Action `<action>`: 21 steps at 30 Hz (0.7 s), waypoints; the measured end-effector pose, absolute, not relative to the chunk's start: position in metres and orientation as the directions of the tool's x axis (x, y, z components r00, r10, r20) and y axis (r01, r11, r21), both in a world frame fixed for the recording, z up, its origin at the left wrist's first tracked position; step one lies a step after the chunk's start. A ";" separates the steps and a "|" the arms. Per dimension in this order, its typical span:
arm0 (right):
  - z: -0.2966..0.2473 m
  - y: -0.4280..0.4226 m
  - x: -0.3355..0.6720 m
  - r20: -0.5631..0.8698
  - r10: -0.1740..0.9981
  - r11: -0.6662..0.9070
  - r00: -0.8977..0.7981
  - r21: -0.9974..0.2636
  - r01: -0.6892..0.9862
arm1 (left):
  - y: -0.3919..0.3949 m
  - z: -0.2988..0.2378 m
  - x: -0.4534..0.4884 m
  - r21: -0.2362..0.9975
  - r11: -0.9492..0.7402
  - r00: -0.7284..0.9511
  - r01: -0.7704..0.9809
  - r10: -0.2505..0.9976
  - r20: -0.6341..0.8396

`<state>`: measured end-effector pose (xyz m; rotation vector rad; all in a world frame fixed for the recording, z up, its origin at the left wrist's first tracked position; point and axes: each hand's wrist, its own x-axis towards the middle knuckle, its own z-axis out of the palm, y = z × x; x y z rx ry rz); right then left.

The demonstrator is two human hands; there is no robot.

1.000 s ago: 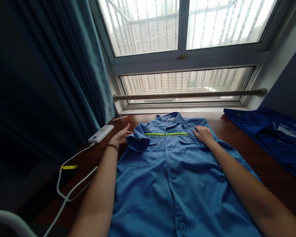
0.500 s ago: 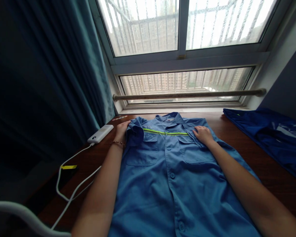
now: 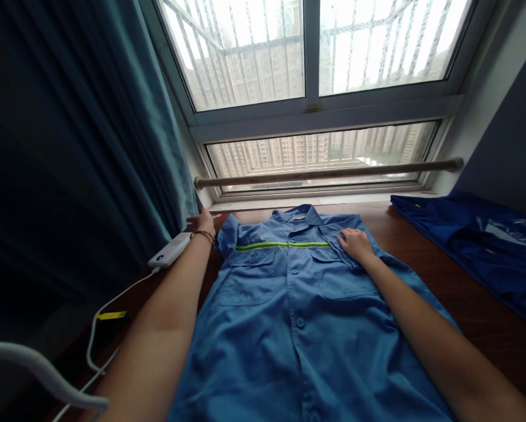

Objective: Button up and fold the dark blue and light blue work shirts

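A blue button-front shirt with a yellow-green stripe across the chest lies face up, collar toward the window. My left hand is beside the shirt's left sleeve, over the table near the curtain. Its fingers are apart and I see nothing in them. On the right chest rests my right hand, fingers laid over the folded right sleeve just above the pocket flap. The lower edge of the shirt runs out of view.
A white power strip or adapter with a white cable lies left of my left forearm, near a yellow tag. A dark blue garment is at the right. The curtain hangs at the left; a rail crosses the window.
My left hand has come off the left sleeve and moved left, toward the curtain, its fingers spreading. My right hand stays on the chest. The view has shifted slightly.
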<state>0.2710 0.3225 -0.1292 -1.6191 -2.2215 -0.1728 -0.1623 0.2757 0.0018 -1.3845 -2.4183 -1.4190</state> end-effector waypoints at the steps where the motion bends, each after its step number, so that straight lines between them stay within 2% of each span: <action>1: -0.129 0.322 0.270 0.375 0.891 0.321 -0.256 -0.122 0.939 | 0.279 -0.002 -0.155 0.643 0.211 -0.595 0.736 0.655 0.466; 3: -0.129 0.322 0.269 0.369 0.895 0.313 -0.252 -0.117 0.942 | 0.283 -0.019 -0.134 0.490 0.174 -0.461 0.854 0.691 0.557; 4: -0.129 0.322 0.269 0.361 0.898 0.312 -0.253 -0.115 0.943 | 0.282 -0.032 -0.120 0.371 0.115 -0.322 0.922 0.760 0.564; 6: -0.129 0.322 0.269 0.341 0.907 0.302 -0.249 -0.113 0.946 | 0.277 -0.063 -0.093 0.173 -0.032 -0.038 0.984 0.920 0.389; 7: -0.130 0.322 0.271 0.328 0.915 0.286 -0.235 -0.115 0.951 | 0.271 -0.079 -0.081 0.109 -0.020 -0.011 0.994 0.962 0.274; 9: -0.132 0.322 0.275 0.299 0.937 0.223 -0.178 -0.123 0.967 | 0.257 -0.105 -0.065 0.014 0.089 -0.091 0.996 0.985 0.144; 11: -0.135 0.323 0.283 0.270 0.956 0.152 -0.115 -0.122 0.981 | 0.242 -0.117 -0.060 -0.023 0.129 -0.126 0.991 0.988 0.087; 14: -0.141 0.323 0.294 0.235 0.967 0.128 -0.103 -0.092 0.987 | 0.235 -0.104 -0.070 -0.018 0.084 -0.083 0.996 0.995 0.051; 16: -0.144 0.323 0.299 0.215 0.969 0.139 -0.120 -0.077 0.987 | 0.242 -0.084 -0.081 0.017 0.125 -0.126 0.992 0.989 0.072; 19: -0.143 0.322 0.300 0.214 0.966 0.165 -0.146 -0.075 0.983 | 0.261 -0.059 -0.099 0.097 0.267 -0.281 0.959 0.940 0.192; 21: -0.139 0.320 0.297 0.251 0.951 0.206 -0.182 -0.072 0.976 | 0.273 -0.051 -0.110 0.164 0.298 -0.323 0.940 0.934 0.154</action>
